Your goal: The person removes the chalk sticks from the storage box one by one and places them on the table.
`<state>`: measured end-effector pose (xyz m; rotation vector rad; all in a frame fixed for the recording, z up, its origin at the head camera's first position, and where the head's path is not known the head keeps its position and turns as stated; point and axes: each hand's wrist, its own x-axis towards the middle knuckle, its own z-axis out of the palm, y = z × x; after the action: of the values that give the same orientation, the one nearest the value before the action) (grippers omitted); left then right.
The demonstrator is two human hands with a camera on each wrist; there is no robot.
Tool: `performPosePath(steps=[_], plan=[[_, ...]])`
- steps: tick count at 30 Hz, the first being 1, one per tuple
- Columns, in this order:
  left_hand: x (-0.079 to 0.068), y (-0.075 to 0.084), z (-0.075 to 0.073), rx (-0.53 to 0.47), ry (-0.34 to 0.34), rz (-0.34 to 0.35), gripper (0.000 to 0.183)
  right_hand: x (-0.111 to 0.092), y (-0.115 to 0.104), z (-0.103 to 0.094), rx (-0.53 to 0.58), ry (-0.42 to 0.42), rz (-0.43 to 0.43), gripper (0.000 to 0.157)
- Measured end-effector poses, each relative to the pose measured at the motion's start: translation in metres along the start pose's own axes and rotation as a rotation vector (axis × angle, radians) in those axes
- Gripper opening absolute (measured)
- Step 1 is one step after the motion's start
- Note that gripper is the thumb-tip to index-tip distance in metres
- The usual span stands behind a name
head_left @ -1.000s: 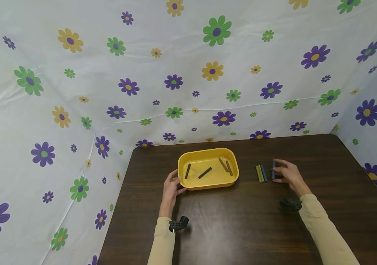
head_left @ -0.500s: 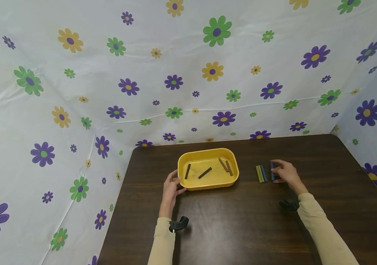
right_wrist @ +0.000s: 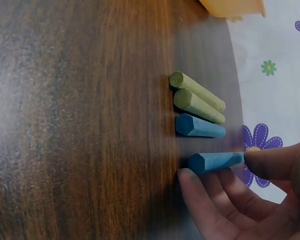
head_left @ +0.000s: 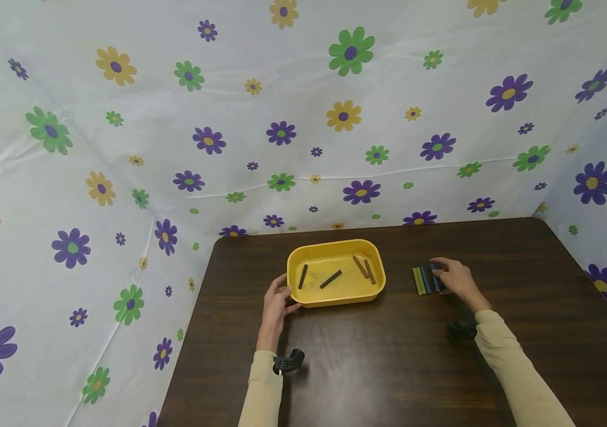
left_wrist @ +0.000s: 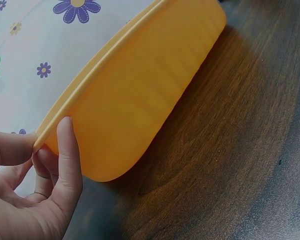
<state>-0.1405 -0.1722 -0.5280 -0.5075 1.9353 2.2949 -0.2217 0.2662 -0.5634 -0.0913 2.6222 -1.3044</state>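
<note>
My left hand [head_left: 273,308] grips the left near corner of a yellow plastic tray [left_wrist: 135,95], its thumb and fingers pinching the rim. Two dark sticks [head_left: 330,279] and two brown sticks [head_left: 369,271] lie inside the tray. To the right, my right hand [head_left: 458,280] holds a blue chalk stick [right_wrist: 217,161] from the side, one fingertip at its far end and another finger by its near end. Just left of that stick lies a second blue chalk stick [right_wrist: 200,125]. Beside this one are two yellow-green chalk sticks [right_wrist: 200,106], side by side.
Everything stands on a dark wooden table [head_left: 367,362]. A white flowered cloth [head_left: 303,118] hangs behind the table and along both sides. Each wrist wears a black camera mount [head_left: 288,360] over a cream sleeve [head_left: 261,391].
My right hand has moved slightly left, bringing its blue chalk stick nearer to the row of others. My left hand and the tray have stayed in place.
</note>
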Motion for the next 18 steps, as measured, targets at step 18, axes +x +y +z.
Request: performPosePath(steps=[18], plan=[[-0.0015, 0.0004, 0.0000, 0.003, -0.003, 0.005, 0.047, -0.0021, -0.0048, -0.0003, 0.020, -0.028, 0.023, 0.036]])
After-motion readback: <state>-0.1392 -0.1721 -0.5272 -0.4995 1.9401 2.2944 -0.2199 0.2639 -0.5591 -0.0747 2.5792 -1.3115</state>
